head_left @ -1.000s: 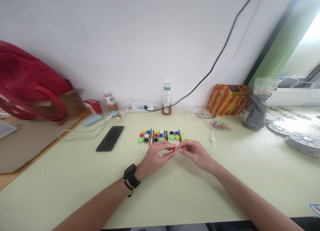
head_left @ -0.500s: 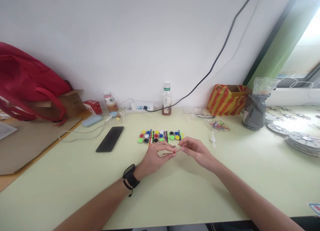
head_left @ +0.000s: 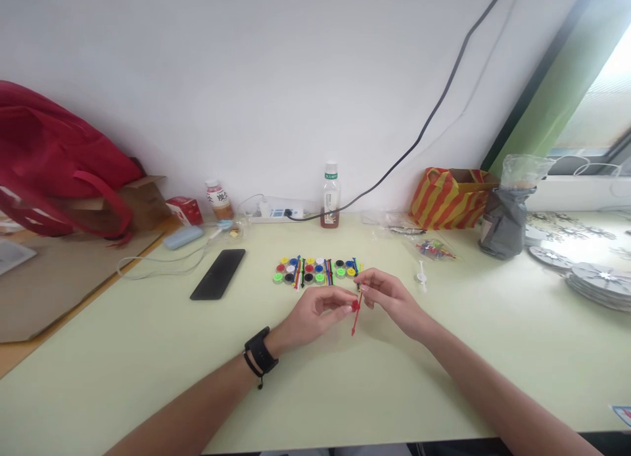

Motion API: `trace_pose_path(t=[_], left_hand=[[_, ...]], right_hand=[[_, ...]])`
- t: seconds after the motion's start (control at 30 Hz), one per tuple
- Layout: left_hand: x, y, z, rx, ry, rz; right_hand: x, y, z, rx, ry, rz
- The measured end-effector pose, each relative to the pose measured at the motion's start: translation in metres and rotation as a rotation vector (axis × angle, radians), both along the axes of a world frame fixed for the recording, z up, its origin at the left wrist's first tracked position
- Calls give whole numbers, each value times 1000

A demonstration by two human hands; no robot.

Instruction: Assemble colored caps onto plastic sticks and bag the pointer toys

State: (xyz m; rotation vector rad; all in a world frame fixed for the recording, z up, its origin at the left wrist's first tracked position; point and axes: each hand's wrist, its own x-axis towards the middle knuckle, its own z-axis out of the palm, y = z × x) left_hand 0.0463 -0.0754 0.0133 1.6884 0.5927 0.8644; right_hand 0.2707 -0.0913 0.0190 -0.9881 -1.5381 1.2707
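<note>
Nearest us is a bare stretch of the pale green desk [head_left: 315,397], with both forearms reaching in over it. On the left wrist we see a black watch [head_left: 261,349]. Just beyond it, the left hand [head_left: 310,315] is narrowed to a pinch, thumb and fingertips on the round hub of a red arrow [head_left: 355,307]. The right hand [head_left: 393,303] is narrowed too; its fingertips are small in our view, but they seem to grip the arrow's far end. The arrow is above the desk, between the two hands, its pointed end hanging toward us.

Farther left we find a black phone [head_left: 218,274] lying flat. Just past the hands, coloured discs [head_left: 309,269] sit in short rows, with thin coloured sticks [head_left: 328,272] laid between the groups. To the right of these lies a white piece [head_left: 420,277], and well to the right a stack of silver discs [head_left: 599,285]. Beyond the white piece we see a clear bag of small coloured parts [head_left: 434,248].

At the far side, a bottle [head_left: 330,200] stands upright near the wall, right of a power strip [head_left: 276,213]. A striped bag [head_left: 448,200] stands on the far right.
</note>
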Motion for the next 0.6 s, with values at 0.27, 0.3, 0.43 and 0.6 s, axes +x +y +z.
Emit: trace_pose_path(t=[0.27, 0.3, 0.43, 0.6], left_hand=[[1, 7, -2, -144, -56, 157], [1, 8, -2, -148, -62, 162], [0, 11, -3, -176, -91, 172], [-2, 12, -3, -171, -112, 175]], right_hand=[[5, 1, -1, 243, -249, -189], [7, 0, 0, 269, -290, -179], [6, -5, 2, 299, -249, -116], [1, -7, 1, 174, -206, -11]])
